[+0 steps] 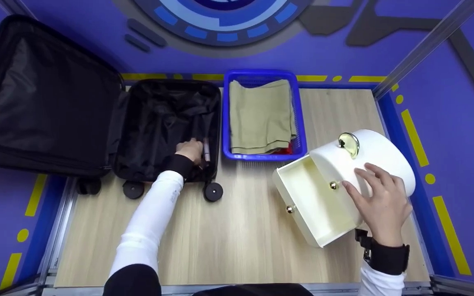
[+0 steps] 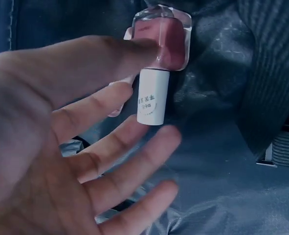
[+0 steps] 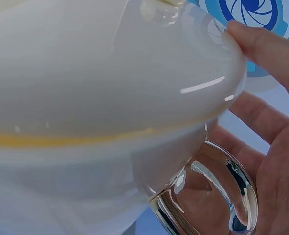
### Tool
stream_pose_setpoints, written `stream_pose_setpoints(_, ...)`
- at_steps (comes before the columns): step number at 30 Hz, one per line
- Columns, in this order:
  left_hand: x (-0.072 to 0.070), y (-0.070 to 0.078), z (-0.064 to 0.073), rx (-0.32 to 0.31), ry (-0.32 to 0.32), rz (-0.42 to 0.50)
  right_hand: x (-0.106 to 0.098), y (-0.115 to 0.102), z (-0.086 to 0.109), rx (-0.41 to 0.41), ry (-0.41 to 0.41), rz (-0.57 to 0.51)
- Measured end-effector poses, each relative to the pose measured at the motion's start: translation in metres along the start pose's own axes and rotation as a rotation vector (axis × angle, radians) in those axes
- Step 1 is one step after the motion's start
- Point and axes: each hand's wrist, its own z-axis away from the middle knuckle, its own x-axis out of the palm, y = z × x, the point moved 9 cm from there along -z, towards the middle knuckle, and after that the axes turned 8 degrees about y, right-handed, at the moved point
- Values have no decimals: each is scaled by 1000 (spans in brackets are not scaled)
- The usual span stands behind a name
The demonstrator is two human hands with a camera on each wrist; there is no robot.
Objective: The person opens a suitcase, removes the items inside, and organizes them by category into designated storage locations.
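Note:
Inside the black suitcase [image 1: 167, 119], my left hand [image 1: 190, 150] reaches down near the right wall. In the left wrist view a nail polish bottle [image 2: 176, 44] with rose-coloured polish and a white cap lies on the dark lining. The thumb overlaps the bottle, while the other fingers are loosely spread beside the cap. Another pinkish item [image 2: 116, 111] shows partly behind the bottle and fingers. My right hand [image 1: 385, 201] rests on the rounded white drawer box [image 1: 389, 152], fingers spread over its top. The box's lower drawer [image 1: 319, 201] is pulled out, and a shiny round handle [image 3: 208, 196] shows near the fingers.
Folded khaki cloth [image 1: 261, 115] lies in a blue basket [image 1: 300, 139] between suitcase and drawer box, with something red [image 1: 284, 150] under it. The suitcase lid [image 1: 52, 102] stands open at left. Blue walls [image 1: 459, 123] bound the wooden table [image 1: 237, 238].

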Motion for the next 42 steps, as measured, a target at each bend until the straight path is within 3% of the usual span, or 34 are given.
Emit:
stream_pose_setpoints(6, 3, -1, -2, 5, -3, 41, 1, 0, 1, -8, -2, 0)
stream_pose_setpoints(11, -2, -1, -4, 7, 52, 79, 0, -1, 1, -6, -8, 4)
stream_pose_setpoints(16, -9, 3, -3, 22, 59, 59, -1, 0, 1, 2, -7, 7)
stream_pose_setpoints(22, -27, 5, 0, 33, 113, 57, 0, 1, 1, 7, -7, 15)
stream_pose_setpoints(26, -45, 12, 7, 53, 180, 95, -1, 1, 1, 1, -4, 19)
stream_pose_setpoints(34, -93, 50, 32, 149, 407, 229, -1, 0, 0, 1, -3, 19)
stream_pose_setpoints(38, -114, 79, 49, 238, 516, 293, 0, -1, 0, -4, 5, 8)
stream_pose_setpoints(42, -130, 114, 66, 335, 583, 389, 0, -1, 0, 2, 7, 3)
